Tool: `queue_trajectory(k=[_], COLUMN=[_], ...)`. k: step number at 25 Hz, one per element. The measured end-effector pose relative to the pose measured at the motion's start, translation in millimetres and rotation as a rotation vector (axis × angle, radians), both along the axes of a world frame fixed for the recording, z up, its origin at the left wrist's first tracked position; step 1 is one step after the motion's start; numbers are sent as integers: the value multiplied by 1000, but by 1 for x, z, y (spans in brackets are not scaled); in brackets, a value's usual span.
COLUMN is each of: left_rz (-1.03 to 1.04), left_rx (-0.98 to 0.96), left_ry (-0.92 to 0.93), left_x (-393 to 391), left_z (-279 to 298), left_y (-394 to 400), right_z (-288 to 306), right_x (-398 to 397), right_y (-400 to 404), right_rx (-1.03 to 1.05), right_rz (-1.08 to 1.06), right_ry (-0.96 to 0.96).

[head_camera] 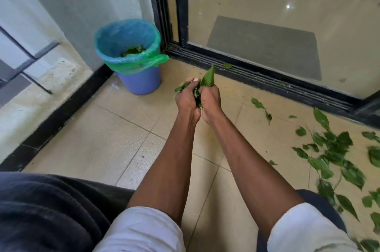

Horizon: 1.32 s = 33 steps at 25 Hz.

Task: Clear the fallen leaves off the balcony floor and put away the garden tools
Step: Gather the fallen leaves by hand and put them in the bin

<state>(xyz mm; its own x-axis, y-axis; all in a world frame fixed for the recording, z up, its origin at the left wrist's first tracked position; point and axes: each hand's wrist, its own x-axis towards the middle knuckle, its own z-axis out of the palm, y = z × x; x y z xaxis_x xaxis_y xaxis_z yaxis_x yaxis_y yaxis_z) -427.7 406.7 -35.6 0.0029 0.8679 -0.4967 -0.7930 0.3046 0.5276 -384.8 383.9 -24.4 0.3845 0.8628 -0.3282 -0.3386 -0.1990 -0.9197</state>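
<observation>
- I see my left hand [188, 100] and right hand [210, 99] pressed side by side above the tiled floor [115, 134]; both are curled tight around a bunch of leaves [208, 77], which sticks up between them
- the bin [141, 82], blue with a green liner [144, 62], stands in the corner beside the sliding door track [267, 81], ahead and left of my hands; I can see some leaves already lying inside it
- loose leaves [337, 155] lie scattered on the floor to my right, well apart from the bin; a few single ones sit nearer the track
- garden tools: I cannot tell where they are
</observation>
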Motion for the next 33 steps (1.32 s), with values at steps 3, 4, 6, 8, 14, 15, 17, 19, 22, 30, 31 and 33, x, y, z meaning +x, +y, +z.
queue_trajectory(k=[3,4,6,8,14,15,17,19,22,30,31,33], left_rz=[119,149,211,255,252,211,31,-208,-268,-258,-287,-421], left_rx=[89,117,160,206,213,201,121,4,-157,145,233,479], left_ry=[1,-12,76,253,474,481,544,678,702,1356,1573,1892], left_x=[-24,-35,-61,-87,-147,-158,-177,-196,-224,-160,-146,-117], left_z=[43,59,90,116,182,182,166,131,59,121,129,140], left_y=[32,43,67,96,178,194,222,243,281,195,187,171], right_z=[48,66,97,122,170,167,147,123,106,93,95,100], right_x=[-30,-43,-69,-94,-147,-155,-161,-159,-143,-101,-89,-60], right_y=[33,45,75,111,197,212,234,236,227,215,206,184], right_rx=[120,149,176,168,186,166,73,-122,-369,11,45,114], right_rz=[105,169,227,210,262,250,261,410,602,310,272,215], right_ry=[254,340,339,194,38,27,-40,-95,-87,-192,-263,-495])
